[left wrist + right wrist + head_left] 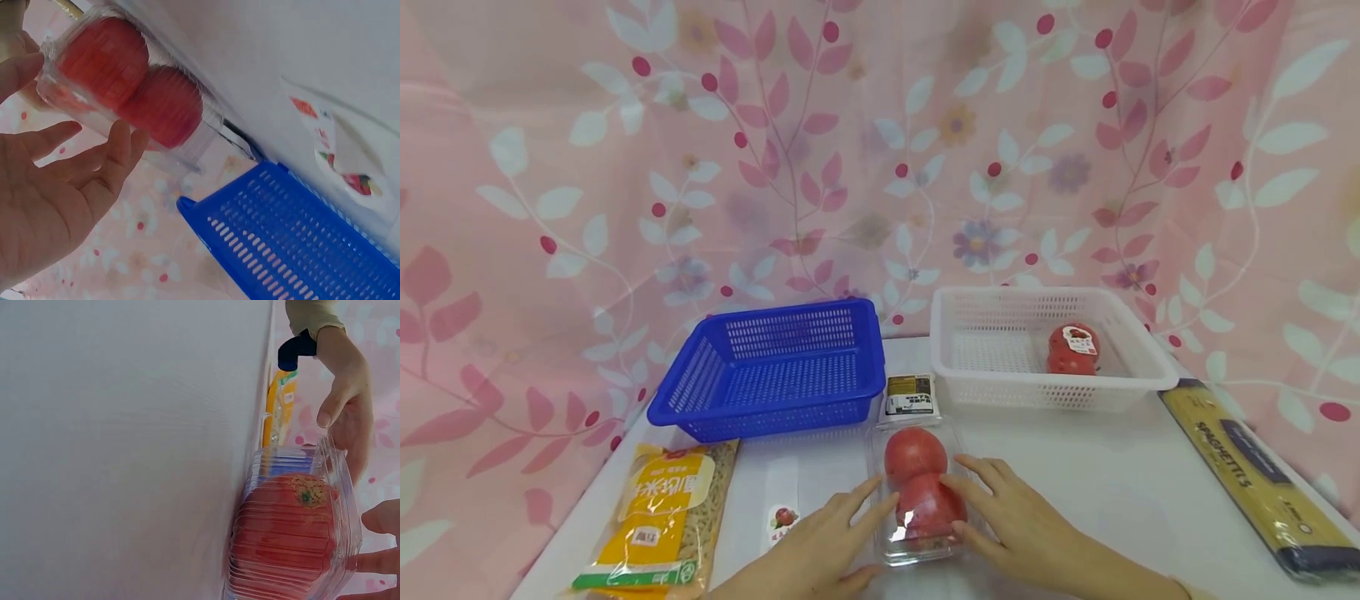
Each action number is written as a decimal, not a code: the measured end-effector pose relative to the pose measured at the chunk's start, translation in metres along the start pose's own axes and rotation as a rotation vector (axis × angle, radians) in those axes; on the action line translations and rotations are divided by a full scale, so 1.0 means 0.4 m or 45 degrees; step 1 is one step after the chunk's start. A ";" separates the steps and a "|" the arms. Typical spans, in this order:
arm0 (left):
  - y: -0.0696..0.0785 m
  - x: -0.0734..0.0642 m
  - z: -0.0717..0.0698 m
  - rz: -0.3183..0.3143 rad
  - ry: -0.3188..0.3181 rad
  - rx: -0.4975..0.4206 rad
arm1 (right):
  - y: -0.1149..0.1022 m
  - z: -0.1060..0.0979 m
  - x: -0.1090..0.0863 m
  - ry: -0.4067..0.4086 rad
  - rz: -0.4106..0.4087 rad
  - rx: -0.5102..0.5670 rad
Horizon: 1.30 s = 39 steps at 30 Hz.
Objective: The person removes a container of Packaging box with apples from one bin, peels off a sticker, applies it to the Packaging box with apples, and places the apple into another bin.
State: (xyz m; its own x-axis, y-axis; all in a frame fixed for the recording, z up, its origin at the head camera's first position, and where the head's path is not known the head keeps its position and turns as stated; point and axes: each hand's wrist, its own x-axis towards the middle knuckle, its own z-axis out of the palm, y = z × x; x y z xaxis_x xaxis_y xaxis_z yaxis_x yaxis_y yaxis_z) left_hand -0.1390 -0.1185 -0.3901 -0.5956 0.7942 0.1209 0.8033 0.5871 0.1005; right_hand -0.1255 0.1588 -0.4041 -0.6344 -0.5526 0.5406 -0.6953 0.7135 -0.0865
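Observation:
A clear plastic box (pixel 917 552) with two red tomatoes (pixel 916 455) in it sits on the table in front of me, its lid on. My left hand (pixel 823 542) is at the box's left side, fingers spread and fairly straight, fingertips close to the lid's edge. Across from it, my right hand (pixel 1018 521) reaches to the right side, its fingertips overlapping the edge in the head view. Neither hand curls round the box. In the right wrist view the ribbed wall (pixel 281 550) shows a tomato behind it, fingertips beside the lid.
A blue basket (pixel 767 425) stands back left; a white basket (pixel 1052 387) back right holds another boxed tomato pack (pixel 1072 350). Between them lies a small labelled packet (pixel 910 396). A yellow bag (pixel 655 517) and a tomato label strip (pixel 782 517) lie left, a spaghetti pack (pixel 1247 467) far right.

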 end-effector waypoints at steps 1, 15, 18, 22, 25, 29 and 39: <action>-0.006 -0.003 -0.007 -0.026 0.008 0.028 | 0.001 0.000 0.002 0.008 0.005 0.003; -0.143 -0.073 -0.066 -0.523 0.035 -0.055 | 0.002 -0.001 0.013 0.038 0.031 0.038; -0.166 -0.083 -0.056 -0.567 0.008 -0.108 | 0.001 -0.001 0.014 0.008 0.050 0.061; -0.181 -0.097 -0.038 -0.623 -0.062 -0.210 | -0.003 0.000 0.017 -0.046 0.090 0.115; -0.186 -0.105 -0.025 -0.682 -0.070 -0.243 | -0.004 0.003 0.018 -0.055 0.091 0.130; -0.198 -0.109 -0.007 -0.776 -0.066 -0.228 | -0.004 0.005 0.017 -0.036 0.077 0.134; -0.224 -0.118 0.024 -0.689 -0.213 -0.276 | -0.003 0.009 0.012 0.005 0.020 0.150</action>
State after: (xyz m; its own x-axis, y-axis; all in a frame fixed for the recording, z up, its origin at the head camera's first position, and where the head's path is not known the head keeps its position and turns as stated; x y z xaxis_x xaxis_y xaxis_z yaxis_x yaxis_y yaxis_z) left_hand -0.1826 -0.2071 -0.4144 -0.8955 0.4161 -0.1583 0.3564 0.8831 0.3052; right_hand -0.1291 0.1539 -0.4044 -0.6442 -0.5399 0.5417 -0.7203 0.6664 -0.1924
